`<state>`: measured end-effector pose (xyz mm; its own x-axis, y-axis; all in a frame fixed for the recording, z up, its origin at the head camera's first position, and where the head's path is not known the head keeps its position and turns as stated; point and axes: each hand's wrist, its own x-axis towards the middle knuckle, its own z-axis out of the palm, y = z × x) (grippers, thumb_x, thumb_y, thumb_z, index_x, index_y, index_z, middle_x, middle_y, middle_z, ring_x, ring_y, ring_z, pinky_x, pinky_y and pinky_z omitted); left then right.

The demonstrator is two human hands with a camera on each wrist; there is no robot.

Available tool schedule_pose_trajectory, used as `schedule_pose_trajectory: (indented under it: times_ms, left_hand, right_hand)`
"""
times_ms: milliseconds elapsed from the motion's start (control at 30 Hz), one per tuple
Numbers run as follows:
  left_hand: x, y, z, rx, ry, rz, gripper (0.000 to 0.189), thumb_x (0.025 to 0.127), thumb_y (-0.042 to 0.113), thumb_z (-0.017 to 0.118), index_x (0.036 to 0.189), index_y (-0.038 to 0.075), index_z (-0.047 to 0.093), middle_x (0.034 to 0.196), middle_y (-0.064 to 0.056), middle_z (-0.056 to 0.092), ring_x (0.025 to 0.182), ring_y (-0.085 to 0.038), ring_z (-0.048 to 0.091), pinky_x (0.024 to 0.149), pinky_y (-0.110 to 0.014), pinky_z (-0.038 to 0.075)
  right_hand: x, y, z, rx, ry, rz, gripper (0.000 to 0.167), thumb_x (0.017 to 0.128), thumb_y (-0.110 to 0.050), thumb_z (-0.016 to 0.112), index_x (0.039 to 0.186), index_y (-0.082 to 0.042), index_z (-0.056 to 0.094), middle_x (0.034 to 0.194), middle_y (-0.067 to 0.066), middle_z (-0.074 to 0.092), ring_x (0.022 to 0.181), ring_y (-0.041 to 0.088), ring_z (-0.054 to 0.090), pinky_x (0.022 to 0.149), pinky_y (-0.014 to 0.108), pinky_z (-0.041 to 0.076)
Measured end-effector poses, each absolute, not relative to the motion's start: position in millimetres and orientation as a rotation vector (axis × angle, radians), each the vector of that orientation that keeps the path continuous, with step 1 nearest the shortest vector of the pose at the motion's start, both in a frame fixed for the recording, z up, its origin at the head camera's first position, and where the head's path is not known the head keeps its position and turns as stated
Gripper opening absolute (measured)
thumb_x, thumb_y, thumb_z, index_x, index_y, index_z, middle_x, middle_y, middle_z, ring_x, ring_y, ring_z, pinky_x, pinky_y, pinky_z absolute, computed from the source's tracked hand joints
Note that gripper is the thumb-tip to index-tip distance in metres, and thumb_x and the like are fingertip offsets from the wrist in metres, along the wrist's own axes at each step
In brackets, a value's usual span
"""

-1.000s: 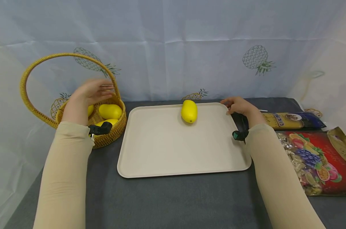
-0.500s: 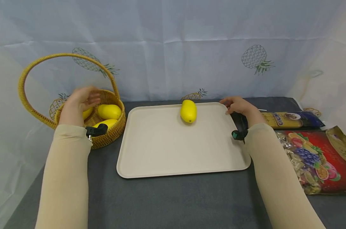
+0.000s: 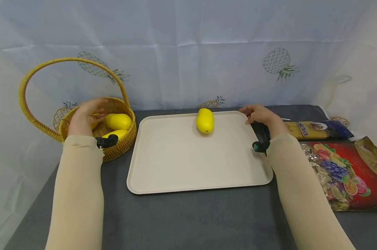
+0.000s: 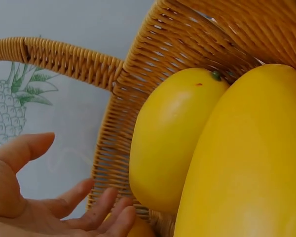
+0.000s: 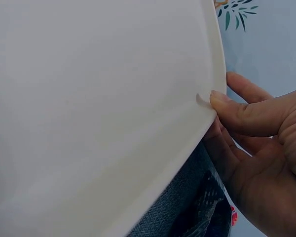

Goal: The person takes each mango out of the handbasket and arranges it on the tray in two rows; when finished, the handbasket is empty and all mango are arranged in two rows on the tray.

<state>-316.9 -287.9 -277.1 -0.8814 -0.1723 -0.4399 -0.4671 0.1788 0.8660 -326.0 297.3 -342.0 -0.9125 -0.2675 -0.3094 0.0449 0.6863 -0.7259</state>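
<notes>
Yellow fruits (image 3: 119, 122) in a wicker basket (image 3: 122, 147) and on a pale tray (image 3: 188, 156).
Nearest, grey cloth (image 3: 207, 222) beneath the tray; at right, a red fruit-printed bag (image 3: 357, 173), a yellow-and-blue packet (image 3: 316, 130) just behind. Lone fruit (image 3: 205, 121) near the tray's far edge. Left hand (image 3: 87, 114) over the basket, thumb and fingers apart, contact with the fruit unclear; right hand (image 3: 259, 115) clamped on the tray's far right corner, thumb on top. Behind, a pineapple-printed curtain (image 3: 188, 76).

Right of the right hand (image 3: 259, 114), the packet (image 3: 319, 130) reads "nkara", its start unclear; lettering on the red bag (image 3: 350, 173) is illegible.
</notes>
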Motion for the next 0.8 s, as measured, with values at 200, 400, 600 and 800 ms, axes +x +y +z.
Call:
schedule_pose_trajectory:
  times_ms: [200, 400, 600, 800]
  left_hand:
    - [-316, -287, -284, -0.586, 2.162, 1.754, 0.093, 0.095, 0.048, 0.055, 0.159, 0.023, -0.008, 0.166, -0.012, 0.011, 0.14, -0.025, 0.033, 0.124, -0.031, 0.027]
    - [-314, -288, -291, -0.372, 2.304, 1.461, 0.093, 0.098, 0.047, 0.051, 0.158, 0.006, -0.007, 0.165, -0.02, -0.003, 0.151, -0.034, 0.018, 0.126, -0.04, 0.026]
    - [-314, -289, -297, -0.252, 2.376, 1.22, 0.089, 0.1, 0.05, 0.048, 0.156, -0.005, 0.007, 0.161, -0.026, 0.012, 0.137, -0.035, 0.037, 0.119, -0.045, 0.037]
    - [-316, -288, -299, -0.161, 2.359, 1.043, 0.083, 0.097, 0.058, 0.048, 0.149, -0.005, 0.027, 0.136, -0.017, 0.043, 0.106, -0.02, 0.061, 0.105, -0.039, 0.051]
  right_hand:
    - [-328, 298, -344, -0.16, 2.517, -1.086, 0.065, 0.092, 0.005, 0.058, 0.152, -0.003, 0.034, 0.148, 0.031, 0.034, 0.136, 0.048, 0.036, 0.112, 0.063, 0.037]
    - [-330, 299, -345, -0.157, 2.518, -1.07, 0.066, 0.092, 0.004, 0.059, 0.152, -0.004, 0.034, 0.149, 0.031, 0.034, 0.136, 0.049, 0.036, 0.112, 0.063, 0.036]
    - [-330, 298, -344, -0.151, 2.517, -1.064, 0.066, 0.092, 0.003, 0.059, 0.152, -0.005, 0.035, 0.148, 0.03, 0.035, 0.135, 0.048, 0.037, 0.111, 0.063, 0.037]
    - [-330, 299, -345, -0.16, 2.525, -1.076, 0.064, 0.092, 0.005, 0.058, 0.152, -0.004, 0.035, 0.145, 0.03, 0.038, 0.133, 0.047, 0.04, 0.111, 0.061, 0.039]
